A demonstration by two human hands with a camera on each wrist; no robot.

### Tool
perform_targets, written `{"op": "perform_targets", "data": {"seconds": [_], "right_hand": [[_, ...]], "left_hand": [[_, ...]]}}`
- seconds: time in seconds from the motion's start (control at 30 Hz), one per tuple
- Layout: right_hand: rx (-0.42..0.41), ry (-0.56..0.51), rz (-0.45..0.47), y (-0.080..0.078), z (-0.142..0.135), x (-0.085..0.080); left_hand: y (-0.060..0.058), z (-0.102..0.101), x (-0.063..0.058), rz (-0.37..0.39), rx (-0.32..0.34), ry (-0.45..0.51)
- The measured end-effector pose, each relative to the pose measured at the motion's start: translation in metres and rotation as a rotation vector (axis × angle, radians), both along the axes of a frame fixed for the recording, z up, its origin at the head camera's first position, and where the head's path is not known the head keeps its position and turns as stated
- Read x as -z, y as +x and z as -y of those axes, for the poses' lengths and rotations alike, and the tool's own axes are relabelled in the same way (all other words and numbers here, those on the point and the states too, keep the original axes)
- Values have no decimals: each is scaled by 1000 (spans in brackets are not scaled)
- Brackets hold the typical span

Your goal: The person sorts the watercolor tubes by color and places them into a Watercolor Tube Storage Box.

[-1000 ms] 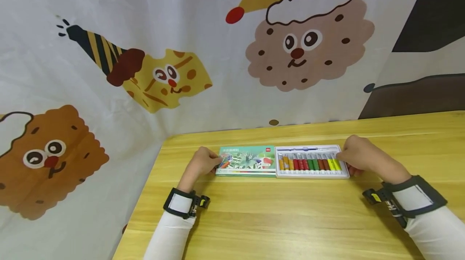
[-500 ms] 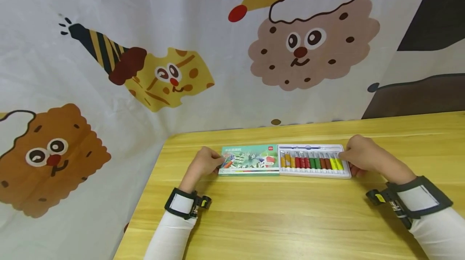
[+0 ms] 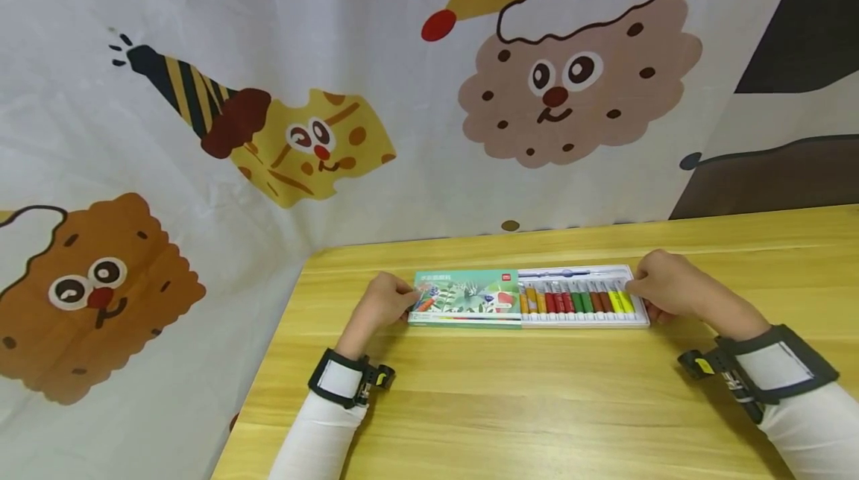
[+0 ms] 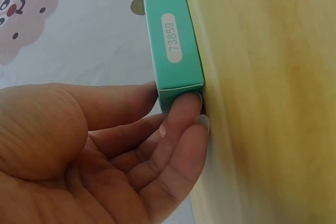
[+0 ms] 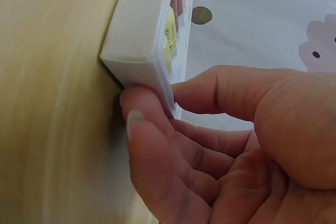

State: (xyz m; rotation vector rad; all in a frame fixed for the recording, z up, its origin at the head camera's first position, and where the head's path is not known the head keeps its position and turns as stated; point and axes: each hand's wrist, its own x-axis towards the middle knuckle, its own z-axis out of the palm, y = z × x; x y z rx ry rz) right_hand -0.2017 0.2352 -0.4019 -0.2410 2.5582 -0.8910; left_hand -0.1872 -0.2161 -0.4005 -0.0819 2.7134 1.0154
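Note:
My left hand [image 3: 384, 305] grips the left end of a green paint box sleeve [image 3: 466, 300] printed with flowers. In the left wrist view its thumb lies on the top face and curled fingers [image 4: 181, 145] meet the end flap of the sleeve. At the other side my right hand [image 3: 671, 288] pinches the right end of a white paint tray [image 3: 570, 323]. Thumb and fingers [image 5: 149, 145] close on the tray's corner in the right wrist view. Rows of paint tubes [image 3: 577, 301] and a thin brush [image 3: 553, 273] lie in the tray, whose left end is hidden inside the sleeve.
Both boxes lie in line on a wooden table [image 3: 537, 405]. Behind and to the left hangs a white cloth [image 3: 416, 189] with cartoon biscuits, reaching the table's back edge. Each wrist wears a black strap [image 3: 338, 378] with a small camera.
The green sleeve has moved right with my left hand, from end to end with the tray to covering its left end. My right hand keeps its grip on the tray.

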Motion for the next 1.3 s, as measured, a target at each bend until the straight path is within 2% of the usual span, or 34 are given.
{"op": "perform_targets", "data": {"seconds": [0.43, 1.3], "right_hand": [[5, 9, 5, -1, 1, 0], [13, 17, -6, 0, 5, 1]], "left_hand": [[4, -10, -1, -17, 49, 21], [9, -31, -1, -10, 82, 32]]}}
